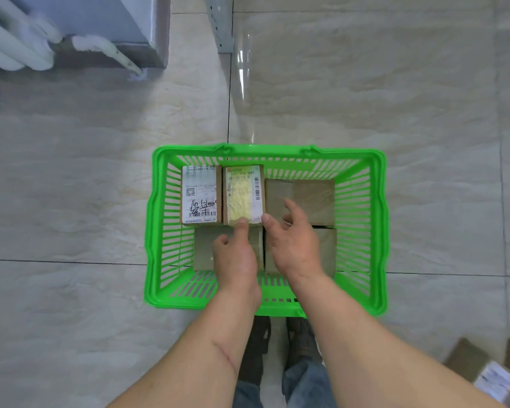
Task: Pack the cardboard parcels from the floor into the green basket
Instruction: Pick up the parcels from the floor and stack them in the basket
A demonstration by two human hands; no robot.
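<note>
Cardboard parcel (pixel 243 198), long axis toward far rim

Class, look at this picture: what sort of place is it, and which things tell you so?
Probably a parcel sorting or storage room: a glossy beige tiled floor, labelled brown cardboard parcels packed in a green plastic slatted basket, and a grey metal shelf post.

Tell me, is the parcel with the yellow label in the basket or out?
In: the yellow-label parcel lies inside the green basket, between other parcels.
</note>
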